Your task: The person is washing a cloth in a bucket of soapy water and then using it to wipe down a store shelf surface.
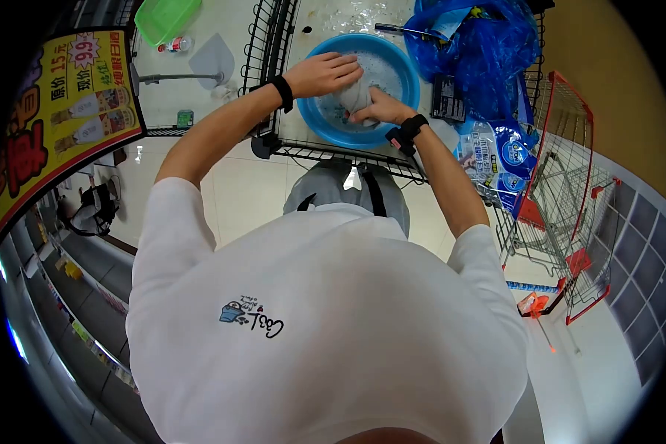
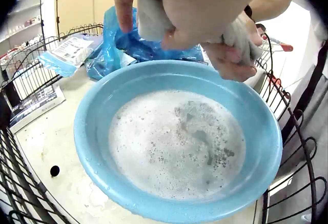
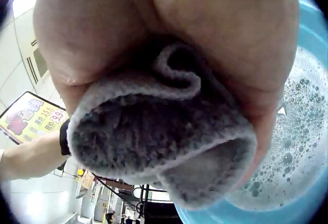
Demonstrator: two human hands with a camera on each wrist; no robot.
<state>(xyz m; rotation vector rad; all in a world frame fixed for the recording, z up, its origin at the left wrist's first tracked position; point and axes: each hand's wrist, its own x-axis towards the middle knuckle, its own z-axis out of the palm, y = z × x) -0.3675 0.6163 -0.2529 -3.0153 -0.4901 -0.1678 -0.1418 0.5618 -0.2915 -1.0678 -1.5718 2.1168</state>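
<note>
While they hover over the basin (image 1: 325, 132) of foamy water (image 2: 174, 142), the left hand (image 1: 324, 72) and right hand (image 1: 378, 111) each clench one end of the grey cloth (image 1: 357, 96), bunched between them.

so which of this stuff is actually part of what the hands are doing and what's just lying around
In use:
- grey cloth, gripped by left hand and right hand
- blue basin with soapy water, right under the cloth

Lying about:
- blue plastic bag
- blue-and-white packets
- red shopping cart
- green tub
- yellow price sign
</note>
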